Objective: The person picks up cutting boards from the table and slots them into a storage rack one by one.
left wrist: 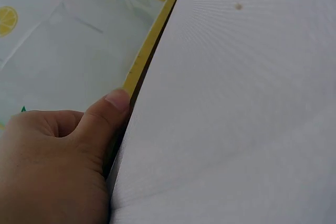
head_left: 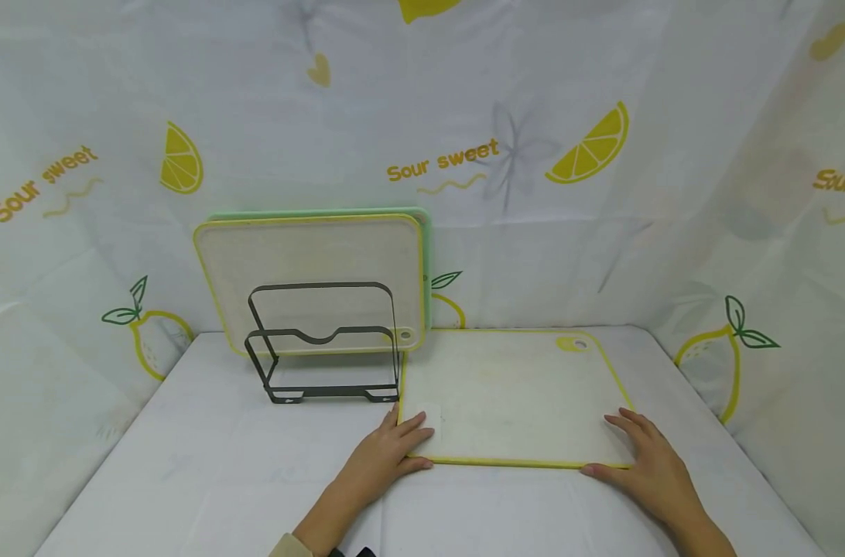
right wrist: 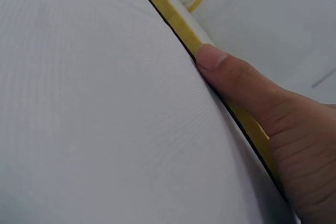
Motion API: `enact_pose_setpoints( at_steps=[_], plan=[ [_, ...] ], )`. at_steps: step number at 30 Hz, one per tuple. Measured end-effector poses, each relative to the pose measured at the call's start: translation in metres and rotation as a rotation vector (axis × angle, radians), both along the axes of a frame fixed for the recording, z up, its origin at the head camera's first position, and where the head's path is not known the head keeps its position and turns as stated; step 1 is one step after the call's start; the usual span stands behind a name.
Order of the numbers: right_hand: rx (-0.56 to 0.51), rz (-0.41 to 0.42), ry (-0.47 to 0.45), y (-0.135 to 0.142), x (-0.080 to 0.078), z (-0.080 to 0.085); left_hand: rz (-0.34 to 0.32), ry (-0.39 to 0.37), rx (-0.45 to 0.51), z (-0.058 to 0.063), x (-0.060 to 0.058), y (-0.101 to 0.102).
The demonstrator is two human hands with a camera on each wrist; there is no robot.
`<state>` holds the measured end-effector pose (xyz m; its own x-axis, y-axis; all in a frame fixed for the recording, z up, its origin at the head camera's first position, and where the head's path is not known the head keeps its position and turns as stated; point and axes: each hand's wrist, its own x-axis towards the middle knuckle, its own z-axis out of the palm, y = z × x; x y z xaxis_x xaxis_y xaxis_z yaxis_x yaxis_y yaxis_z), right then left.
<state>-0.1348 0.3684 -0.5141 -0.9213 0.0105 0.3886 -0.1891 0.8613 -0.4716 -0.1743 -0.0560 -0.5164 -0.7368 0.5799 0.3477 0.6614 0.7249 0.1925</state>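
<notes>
A white cutting board point(head_left: 506, 394) with a yellow rim lies flat on the table, its oval hole at the far right corner. My left hand point(head_left: 383, 456) rests at the board's near left corner, fingers spread over the corner and the thumb along the front edge. At the near right corner is my right hand point(head_left: 655, 468), its fingers relaxed over the right side. In the right wrist view, the right thumb point(right wrist: 226, 69) touches the yellow edge. The left wrist view likewise has the left thumb point(left wrist: 107, 111) against that edge.
Left of the board stands a black wire rack point(head_left: 325, 393). Another yellow-rimmed white board point(head_left: 311, 251) leans upright behind the rack's front loops, with a light green board point(head_left: 426, 263) behind it. A lemon-print cloth point(head_left: 506, 255) hangs behind the white-covered table point(head_left: 206, 456).
</notes>
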Motion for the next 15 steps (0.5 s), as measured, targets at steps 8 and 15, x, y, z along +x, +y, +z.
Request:
enact_pose_setpoints(
  at_steps=[8, 15],
  plan=[
    [-0.002, 0.012, 0.055, 0.0002, 0.0002, -0.0010, -0.023, 0.056, 0.022, -0.0006, 0.0000, -0.0004],
    [-0.006, -0.020, 0.048, 0.0019, -0.0007, -0.0038, -0.010, -0.015, 0.070, -0.0008, -0.0031, 0.0007]
  ],
)
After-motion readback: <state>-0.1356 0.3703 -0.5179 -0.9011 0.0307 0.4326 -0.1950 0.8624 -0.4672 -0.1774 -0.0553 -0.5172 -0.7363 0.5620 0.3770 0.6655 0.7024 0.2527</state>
